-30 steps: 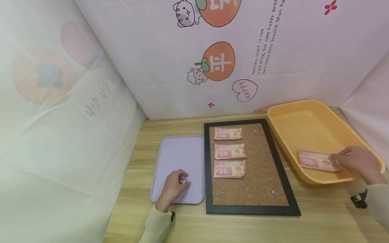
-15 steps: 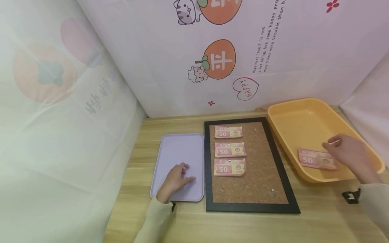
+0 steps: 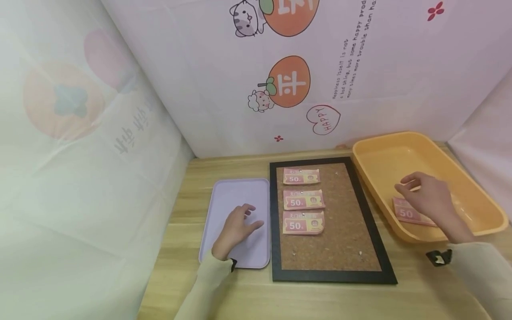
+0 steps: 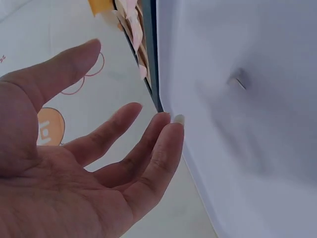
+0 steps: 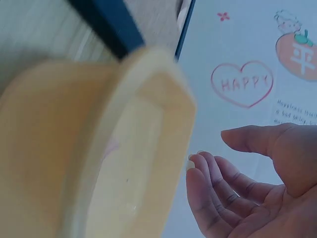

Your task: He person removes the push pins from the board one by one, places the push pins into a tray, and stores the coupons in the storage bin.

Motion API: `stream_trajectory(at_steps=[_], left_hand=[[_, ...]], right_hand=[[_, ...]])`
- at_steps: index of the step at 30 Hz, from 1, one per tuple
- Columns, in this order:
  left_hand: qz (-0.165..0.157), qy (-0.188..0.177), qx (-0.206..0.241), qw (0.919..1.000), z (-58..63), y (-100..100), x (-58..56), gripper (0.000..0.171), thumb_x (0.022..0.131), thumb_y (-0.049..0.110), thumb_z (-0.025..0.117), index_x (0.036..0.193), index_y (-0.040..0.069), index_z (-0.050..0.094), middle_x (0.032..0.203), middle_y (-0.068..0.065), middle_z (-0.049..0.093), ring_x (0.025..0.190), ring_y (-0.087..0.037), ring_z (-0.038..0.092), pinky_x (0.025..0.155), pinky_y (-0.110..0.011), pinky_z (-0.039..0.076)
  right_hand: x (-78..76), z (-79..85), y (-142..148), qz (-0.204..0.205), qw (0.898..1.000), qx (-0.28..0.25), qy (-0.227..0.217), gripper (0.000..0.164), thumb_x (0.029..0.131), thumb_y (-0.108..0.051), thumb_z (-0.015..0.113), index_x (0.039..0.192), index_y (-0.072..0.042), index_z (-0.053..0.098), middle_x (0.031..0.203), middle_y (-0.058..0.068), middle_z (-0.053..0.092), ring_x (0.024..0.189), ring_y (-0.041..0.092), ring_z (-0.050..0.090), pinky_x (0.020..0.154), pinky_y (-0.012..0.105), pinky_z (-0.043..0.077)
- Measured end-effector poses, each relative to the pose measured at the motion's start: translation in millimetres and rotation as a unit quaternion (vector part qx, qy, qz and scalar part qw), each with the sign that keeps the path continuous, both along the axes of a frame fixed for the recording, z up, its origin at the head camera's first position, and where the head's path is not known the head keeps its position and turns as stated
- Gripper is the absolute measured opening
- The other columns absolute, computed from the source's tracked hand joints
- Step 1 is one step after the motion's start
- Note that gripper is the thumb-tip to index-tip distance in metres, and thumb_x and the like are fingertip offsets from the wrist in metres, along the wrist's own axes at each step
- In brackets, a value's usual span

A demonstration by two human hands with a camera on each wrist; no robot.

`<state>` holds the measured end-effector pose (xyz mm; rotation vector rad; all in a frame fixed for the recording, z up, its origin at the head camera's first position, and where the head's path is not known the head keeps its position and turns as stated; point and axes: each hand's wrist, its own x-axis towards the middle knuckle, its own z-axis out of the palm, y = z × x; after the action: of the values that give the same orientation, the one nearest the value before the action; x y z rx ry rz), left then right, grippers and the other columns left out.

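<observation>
My left hand (image 3: 236, 229) hovers over the lavender tray (image 3: 240, 191), thumb and fingers apart with nothing between them. In the left wrist view a small metal pin (image 4: 238, 80) lies on that tray, off the fingertips. Over the yellow bin (image 3: 394, 158) my right hand (image 3: 432, 200) is raised, its fingers loosely bent and holding nothing. Beneath it a pink 50 coupon (image 3: 407, 212) lies in the bin, partly covered by the hand in the head view. Between the hands, the black-framed corkboard (image 3: 344, 222) carries three like coupons (image 3: 298, 224) pinned in a column at its left.
Bare pins (image 3: 360, 253) stick in the cork's lower part and upper right. Printed white cloth (image 3: 224, 120) walls the wooden table (image 3: 320, 302) at the back and both sides. The bin's near left edge stands right by the board's frame.
My right hand has let go of the coupon in the bin, risen and moved left over it. The left hand has spread its fingers and shifted slightly up and right over the tray.
</observation>
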<state>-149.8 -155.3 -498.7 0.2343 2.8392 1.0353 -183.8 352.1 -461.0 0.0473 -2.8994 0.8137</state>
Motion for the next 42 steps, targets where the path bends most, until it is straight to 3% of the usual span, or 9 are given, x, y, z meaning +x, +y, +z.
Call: stream_trajectory(at_steps=[6,12,17,25,34,42], left_hand=[[-0.004,0.014,0.026,0.9996,3.4,11,-9.2,0.038,0.098,0.026,0.072,0.125,-0.001,0.066,0.117,-0.023,0.071,0.106,-0.037,0.069,0.093,-0.05,0.055],[-0.016,0.003,0.064,0.9978,4.2,25,-14.0,0.038,0.101,0.028,0.069,0.127,0.0,0.067,0.116,-0.019,0.072,0.106,-0.034,0.071,0.092,-0.048,0.058],[-0.025,0.007,0.079,0.9965,3.4,36,-16.0,0.036,0.101,0.026,0.068,0.126,-0.001,0.067,0.114,-0.016,0.073,0.104,-0.031,0.073,0.09,-0.043,0.06],[-0.056,0.007,0.1,0.9934,0.4,53,-18.2,0.032,0.101,0.018,0.068,0.124,-0.004,0.068,0.109,-0.015,0.073,0.099,-0.027,0.074,0.08,-0.029,0.062],[-0.064,-0.024,0.112,0.9913,-2.7,63,-20.2,0.039,0.103,0.025,0.065,0.129,-0.003,0.065,0.117,-0.017,0.074,0.104,-0.029,0.074,0.088,-0.038,0.063],[-0.065,-0.039,0.12,0.9898,-3.7,74,-21.4,0.034,0.102,0.019,0.067,0.128,-0.003,0.066,0.114,-0.018,0.074,0.102,-0.03,0.074,0.088,-0.038,0.062]], right_hand=[[-3.1,0.8,-31,0.01,0.999,-0.044,0.002,0.036,0.1,-0.031,0.068,0.114,0.003,0.069,0.107,0.031,0.075,0.078,0.028,0.074,0.06,0.024,0.047],[-0.8,-5.7,-55,0.014,0.997,-0.073,-0.016,0.036,0.101,-0.032,0.067,0.115,0.001,0.069,0.108,0.03,0.075,0.077,0.028,0.076,0.054,0.025,0.052],[0.9,-11.5,-69,0.027,0.993,-0.104,-0.04,0.038,0.102,-0.031,0.066,0.117,0.004,0.066,0.108,0.031,0.074,0.07,0.015,0.074,0.056,0.025,0.055],[-0.6,-22.4,-92,0.051,0.988,-0.127,-0.078,0.033,0.103,-0.021,0.063,0.121,0.007,0.064,0.107,0.031,0.073,0.076,0.03,0.076,0.056,0.026,0.057],[-2.1,-36.2,-106,0.068,0.989,-0.118,-0.058,0.025,0.1,-0.014,0.066,0.114,0.006,0.069,0.101,0.027,0.074,0.075,0.017,0.065,0.057,0.026,0.051],[-3.4,-44.0,-117,0.07,0.973,-0.162,-0.15,0.033,0.104,-0.016,0.06,0.125,0.009,0.065,0.105,0.029,0.073,0.078,0.025,0.074,0.062,0.033,0.059]])
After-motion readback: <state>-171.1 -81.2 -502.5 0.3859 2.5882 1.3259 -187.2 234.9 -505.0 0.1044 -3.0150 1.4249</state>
